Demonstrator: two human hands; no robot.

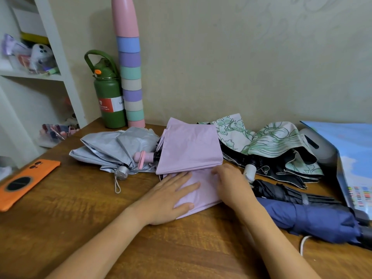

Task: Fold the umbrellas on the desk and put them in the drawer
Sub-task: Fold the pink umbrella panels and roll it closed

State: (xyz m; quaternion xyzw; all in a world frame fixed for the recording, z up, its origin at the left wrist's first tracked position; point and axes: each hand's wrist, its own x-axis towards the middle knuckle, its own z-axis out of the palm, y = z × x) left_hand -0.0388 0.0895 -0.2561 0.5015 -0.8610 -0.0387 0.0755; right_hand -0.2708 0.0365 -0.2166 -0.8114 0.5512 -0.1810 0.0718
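Observation:
A lilac umbrella (pixel 189 146) lies collapsed in the middle of the wooden desk (pixel 80 208), its pink handle (pixel 144 157) pointing left. My left hand (pixel 173 196) presses flat on its near fabric panel. My right hand (pixel 231 184) rests on the same panel's right side, fingers bent at the fold. A silver-grey umbrella (pixel 112 148) lies loose at the left. A white umbrella with green flower print (pixel 271 143) and black lining sprawls at the right. Nearer, a black umbrella (pixel 281 191) and a navy umbrella (pixel 314 220) lie rolled up. No drawer is in view.
An orange phone (pixel 24 182) lies at the desk's left edge. A green bottle (pixel 109 93) and a tall pastel-striped tube (pixel 130 77) stand against the wall. A blue printed sheet (pixel 356 158) covers the right end. White shelves (pixel 66 77) stand at the left.

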